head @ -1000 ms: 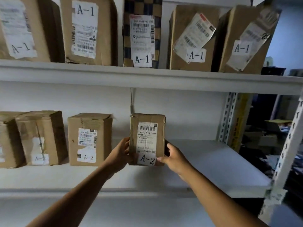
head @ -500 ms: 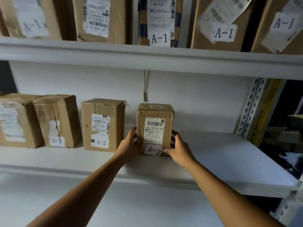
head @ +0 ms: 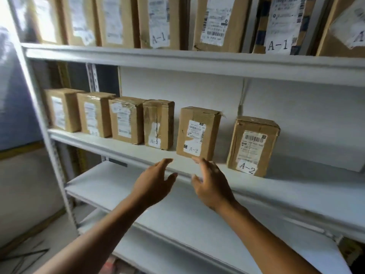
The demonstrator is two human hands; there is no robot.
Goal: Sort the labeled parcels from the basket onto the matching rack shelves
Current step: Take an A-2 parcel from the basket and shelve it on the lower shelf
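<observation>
1. Both hands hover in front of the A-2 shelf [head: 126, 149], holding nothing: the left hand [head: 156, 182] and right hand [head: 212, 184] have loosely spread, relaxed fingers.
2. The A-2 parcel [head: 253, 146] stands upright on that shelf, rightmost of six, apart from both hands.
3. Parcels marked A-1 [head: 278, 24] line the shelf above.

Two bare forearms enter from the near edge, one on the left, one on the right. No sleeve, cuff or glove covers either as far as the frame shows. Left hand [head: 156, 180] and right hand [head: 212, 182] carry no visible ring, watch or band. Fingernails short; detail blurred.
</observation>
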